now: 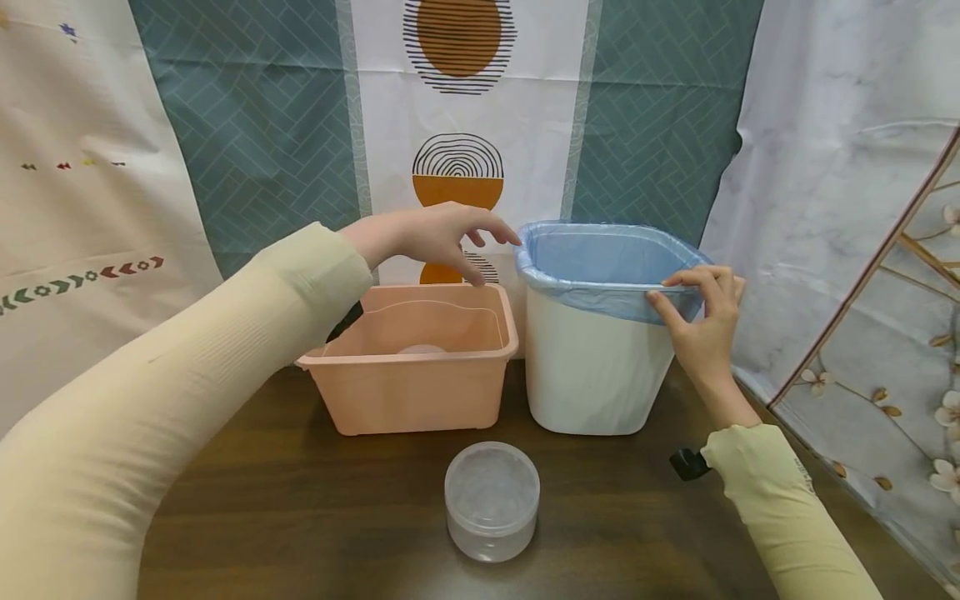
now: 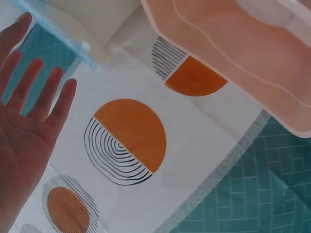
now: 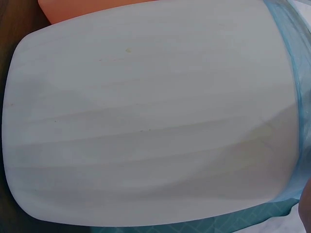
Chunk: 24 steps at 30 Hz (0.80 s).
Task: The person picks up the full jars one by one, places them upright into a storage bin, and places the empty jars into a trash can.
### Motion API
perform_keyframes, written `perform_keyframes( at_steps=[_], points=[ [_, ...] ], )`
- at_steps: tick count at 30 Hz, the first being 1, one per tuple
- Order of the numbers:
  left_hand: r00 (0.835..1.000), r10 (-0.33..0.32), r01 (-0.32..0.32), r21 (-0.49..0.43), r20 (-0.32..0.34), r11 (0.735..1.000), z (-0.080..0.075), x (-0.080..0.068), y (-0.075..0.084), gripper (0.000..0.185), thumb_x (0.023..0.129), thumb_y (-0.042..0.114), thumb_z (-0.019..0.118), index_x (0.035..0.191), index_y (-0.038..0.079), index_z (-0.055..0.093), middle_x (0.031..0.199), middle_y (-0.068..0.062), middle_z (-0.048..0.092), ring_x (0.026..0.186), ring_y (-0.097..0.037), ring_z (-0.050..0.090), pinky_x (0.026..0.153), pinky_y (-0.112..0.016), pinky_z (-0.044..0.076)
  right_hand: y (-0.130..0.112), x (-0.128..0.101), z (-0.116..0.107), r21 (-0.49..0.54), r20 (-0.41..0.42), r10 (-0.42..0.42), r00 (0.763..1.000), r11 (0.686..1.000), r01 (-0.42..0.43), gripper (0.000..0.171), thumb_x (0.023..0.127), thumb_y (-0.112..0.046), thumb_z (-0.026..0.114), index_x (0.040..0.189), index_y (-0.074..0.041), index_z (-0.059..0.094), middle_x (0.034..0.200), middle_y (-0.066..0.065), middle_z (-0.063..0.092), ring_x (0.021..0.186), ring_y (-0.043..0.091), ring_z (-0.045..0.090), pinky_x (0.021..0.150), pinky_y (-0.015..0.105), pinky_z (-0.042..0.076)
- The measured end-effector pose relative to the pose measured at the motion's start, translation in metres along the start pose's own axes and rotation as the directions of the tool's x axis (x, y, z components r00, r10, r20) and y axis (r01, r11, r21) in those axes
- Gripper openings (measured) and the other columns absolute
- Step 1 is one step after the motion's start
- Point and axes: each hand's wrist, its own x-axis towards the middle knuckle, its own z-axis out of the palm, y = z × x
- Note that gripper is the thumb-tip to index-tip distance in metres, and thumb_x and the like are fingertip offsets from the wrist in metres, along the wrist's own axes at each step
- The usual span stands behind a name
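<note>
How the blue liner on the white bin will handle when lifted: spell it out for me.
The blue liner is probably floppy and light: it looks thin and wrinkled. It may drag at first, since its edge is folded over the white bin. Pulled only where the right hand pinches it, it would likely lift unevenly.

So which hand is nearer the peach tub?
Left: the left hand hovers near the peach tub; the right hand pinches the blue liner at the right side of the white bin.
</note>
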Motion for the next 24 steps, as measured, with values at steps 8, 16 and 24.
perform_keyframes(
  at_steps=[8, 16, 24],
  points=[
    [0.996, 0.088, -0.089, 0.057, 0.016, 0.994, 0.02, -0.014, -0.006, 0.083, 0.08, 0.03, 0.083, 0.151, 0.027, 0.039, 0.152, 0.002, 0.043, 0.135, -0.024, 0.045, 0.108, -0.043, 0.044, -0.001, 0.0, 0.0, -0.001, -0.006, -0.005, 1.0, 1.0, 0.005, 0.018, 0.076, 0.007, 0.075, 0.09, 0.011, 0.064, 0.095, -0.027, 0.044, 0.101, -0.003, 0.033, 0.094, 0.021, 0.021],
    [0.993, 0.102, -0.102, -0.006, 0.056, 0.995, 0.048, -0.028, -0.007, 0.094, 0.077, 0.039, 0.084, 0.153, 0.034, 0.031, 0.159, 0.012, 0.031, 0.144, -0.017, 0.034, 0.117, -0.045, 0.032, 0.005, 0.001, 0.001, -0.008, 0.0, -0.01, 1.0, 1.0, 0.01, 0.019, 0.076, 0.007, 0.076, 0.09, 0.01, 0.065, 0.095, -0.026, 0.045, 0.1, -0.003, 0.032, 0.095, 0.021, 0.021],
    [0.982, 0.155, -0.155, -0.009, 0.107, 0.988, 0.075, -0.033, -0.002, 0.095, 0.078, 0.038, 0.083, 0.155, 0.036, 0.027, 0.161, 0.007, 0.027, 0.148, -0.017, 0.027, 0.12, -0.046, 0.029, 0.009, 0.0, 0.0, -0.007, -0.003, -0.007, 1.0, 1.0, 0.007, 0.019, 0.076, 0.006, 0.076, 0.091, 0.01, 0.065, 0.096, -0.027, 0.045, 0.101, -0.003, 0.033, 0.095, 0.021, 0.021]
  ],
)
